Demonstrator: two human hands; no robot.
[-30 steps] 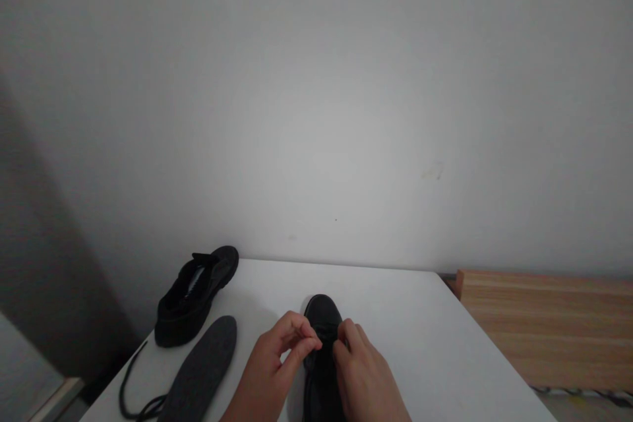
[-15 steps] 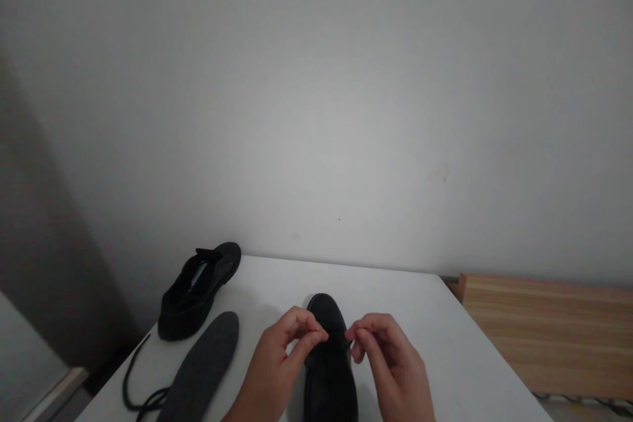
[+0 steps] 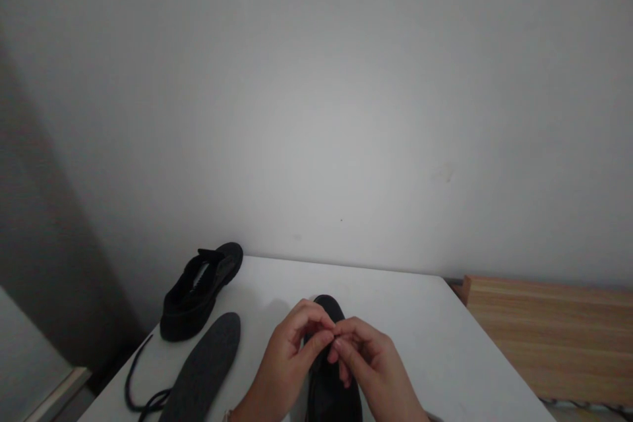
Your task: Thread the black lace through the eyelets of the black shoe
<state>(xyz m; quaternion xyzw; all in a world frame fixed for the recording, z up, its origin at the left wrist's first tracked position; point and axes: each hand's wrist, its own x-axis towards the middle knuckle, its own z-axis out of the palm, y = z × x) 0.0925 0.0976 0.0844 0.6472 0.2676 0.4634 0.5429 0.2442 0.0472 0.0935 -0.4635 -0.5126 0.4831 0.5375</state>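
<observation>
A black shoe (image 3: 332, 397) stands on the white table, toe pointing to the wall, its middle partly covered by my hands. Over its lacing area my left hand (image 3: 294, 353) is closed in a pinch of thumb and fingertips; what it grips is hidden. Its fingertips meet those of my right hand (image 3: 368, 359), which pinches at the shoelace, now mostly out of sight against the dark shoe. At the left lie a dark grey insole (image 3: 205, 366) and a loose black shoelace (image 3: 129, 386). A second black shoe (image 3: 190, 306), without visible lacing, rests at the table's back left.
The white table (image 3: 425, 336) meets a pale wall (image 3: 341, 145) at its back edge. Beyond its right edge is a wooden panel (image 3: 544, 336). A pale ledge (image 3: 59, 392) shows at the lower left, past the table's left edge.
My hands have come together over the shoe, the right one moving left until the fingertips touch. The insole, loose shoelace and second shoe stay where they were.
</observation>
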